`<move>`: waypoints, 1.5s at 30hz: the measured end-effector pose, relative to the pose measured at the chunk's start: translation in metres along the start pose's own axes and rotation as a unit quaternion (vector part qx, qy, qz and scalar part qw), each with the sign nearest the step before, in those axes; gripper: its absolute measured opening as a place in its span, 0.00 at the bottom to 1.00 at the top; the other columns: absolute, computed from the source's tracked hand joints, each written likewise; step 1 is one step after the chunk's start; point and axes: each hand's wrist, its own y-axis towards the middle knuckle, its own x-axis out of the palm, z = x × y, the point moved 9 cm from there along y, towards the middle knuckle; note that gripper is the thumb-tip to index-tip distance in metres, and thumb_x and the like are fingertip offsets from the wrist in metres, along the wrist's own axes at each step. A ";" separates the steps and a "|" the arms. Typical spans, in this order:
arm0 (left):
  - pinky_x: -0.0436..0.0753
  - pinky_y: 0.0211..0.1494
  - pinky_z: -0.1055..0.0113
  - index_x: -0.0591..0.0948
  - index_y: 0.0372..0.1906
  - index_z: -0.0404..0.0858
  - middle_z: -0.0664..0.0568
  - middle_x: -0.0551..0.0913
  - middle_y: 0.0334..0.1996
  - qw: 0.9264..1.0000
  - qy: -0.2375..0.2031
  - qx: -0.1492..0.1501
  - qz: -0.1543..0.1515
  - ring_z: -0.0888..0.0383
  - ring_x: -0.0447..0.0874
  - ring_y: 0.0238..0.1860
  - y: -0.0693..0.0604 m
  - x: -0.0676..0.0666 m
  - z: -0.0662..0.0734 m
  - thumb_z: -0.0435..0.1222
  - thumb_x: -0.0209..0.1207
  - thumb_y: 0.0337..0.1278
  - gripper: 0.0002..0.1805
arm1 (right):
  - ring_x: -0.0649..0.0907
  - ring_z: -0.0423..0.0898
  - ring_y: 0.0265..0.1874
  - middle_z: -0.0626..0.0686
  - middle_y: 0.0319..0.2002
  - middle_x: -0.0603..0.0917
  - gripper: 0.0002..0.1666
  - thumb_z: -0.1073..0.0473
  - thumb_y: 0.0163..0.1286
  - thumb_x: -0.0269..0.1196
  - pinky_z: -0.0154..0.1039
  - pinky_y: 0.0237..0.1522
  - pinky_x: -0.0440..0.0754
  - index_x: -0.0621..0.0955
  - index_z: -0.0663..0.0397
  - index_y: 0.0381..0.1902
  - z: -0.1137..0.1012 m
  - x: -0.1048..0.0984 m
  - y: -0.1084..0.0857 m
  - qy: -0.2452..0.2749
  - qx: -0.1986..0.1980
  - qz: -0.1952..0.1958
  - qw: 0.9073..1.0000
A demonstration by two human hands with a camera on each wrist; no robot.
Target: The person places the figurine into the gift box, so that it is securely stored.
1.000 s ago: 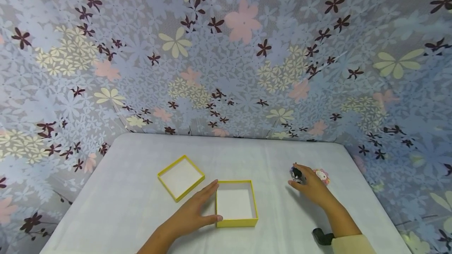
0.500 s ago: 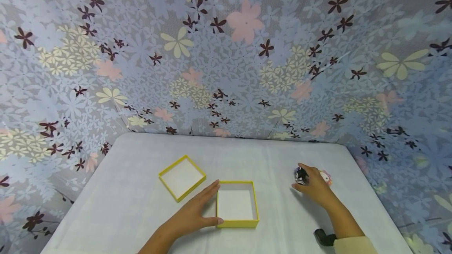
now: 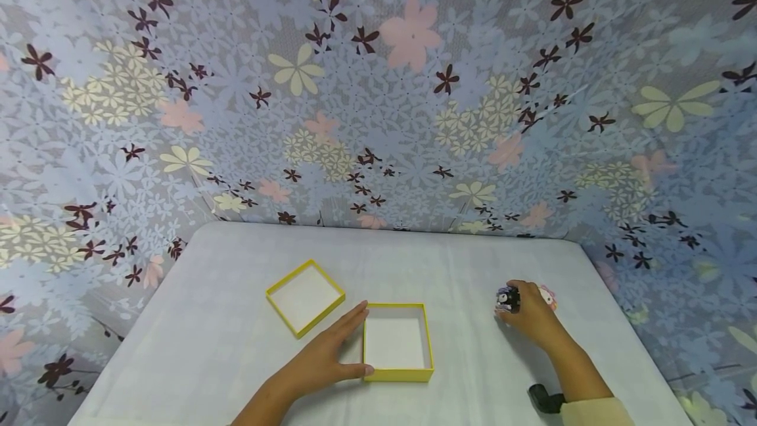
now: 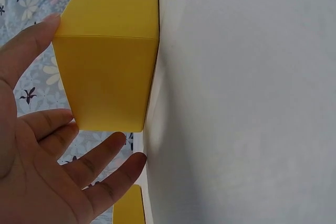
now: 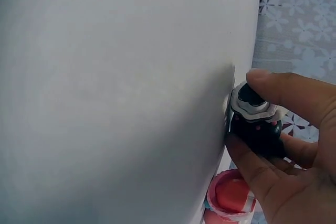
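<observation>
My left hand [image 3: 319,361] lies at the left side of a yellow box [image 3: 397,375] with a white inside. Its thumb touches the near corner and a fingertip the far one; in the left wrist view the fingers are extended and spread beside the yellow wall [image 4: 105,82]. At the table's right, my right hand [image 3: 537,317] pinches a small black-and-white figurine [image 3: 506,300] between thumb and fingers. The right wrist view shows its dark body [image 5: 256,136] with a pale frill, very near the cloth. Just behind that hand sits a pink-edged figurine [image 3: 549,297], partly covered.
A shallow yellow lid [image 3: 322,317] lies angled on the white-covered table [image 3: 195,347], left of and behind the box. Beside my right forearm rests a black curved object [image 3: 544,400], its kind unclear. Flowered fabric [image 3: 367,117] rises behind the table.
My right hand has shifted slightly right, and the black-and-white figurine has turned in its fingers, showing a paler side. My left hand, the box and the lid keep their places.
</observation>
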 end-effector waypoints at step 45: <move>0.57 0.80 0.40 0.50 0.82 0.52 0.68 0.42 0.83 1.000 0.005 -0.007 -0.009 0.50 0.46 0.83 0.004 0.003 0.000 0.63 0.66 0.54 0.57 | 0.79 0.55 0.61 0.56 0.61 0.71 0.39 0.60 0.60 0.75 0.46 0.64 0.80 0.70 0.52 0.66 -0.087 0.021 -0.033 0.164 -0.134 0.013 0.977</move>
